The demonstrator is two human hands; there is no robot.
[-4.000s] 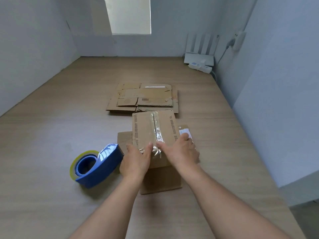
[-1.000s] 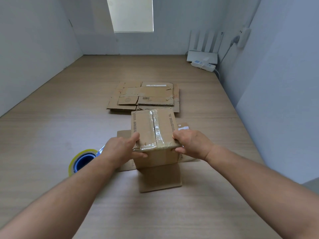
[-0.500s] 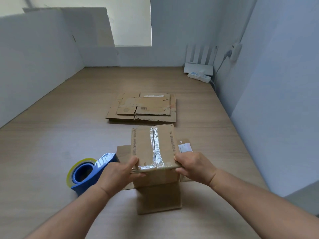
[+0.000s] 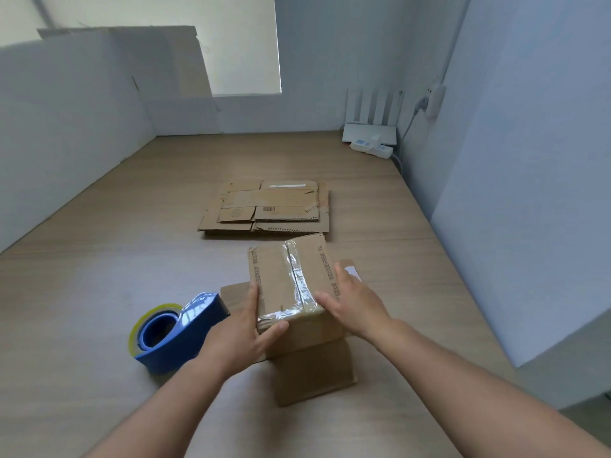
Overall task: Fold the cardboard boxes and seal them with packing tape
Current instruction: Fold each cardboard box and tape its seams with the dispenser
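A small cardboard box (image 4: 291,279) stands on the wooden table, its upper flaps closed and sealed with a strip of clear tape down the middle seam. The lower flaps splay out flat on the table around it. My left hand (image 4: 241,332) grips the box's near left corner, thumb across the taped front edge. My right hand (image 4: 355,304) holds the right side, fingers on the top edge. A blue tape dispenser (image 4: 175,335) with a yellowish roll lies on the table just left of my left hand.
A stack of flattened cardboard boxes (image 4: 267,208) lies farther back in the middle of the table (image 4: 99,276). A white router (image 4: 370,127) and power strip (image 4: 372,148) sit at the far right corner. White walls enclose the table left, back and right.
The box has turned slightly clockwise and tilted. My left thumb now lies across the taped front edge, and my right hand has slid onto the top right. The camera has tipped upward.
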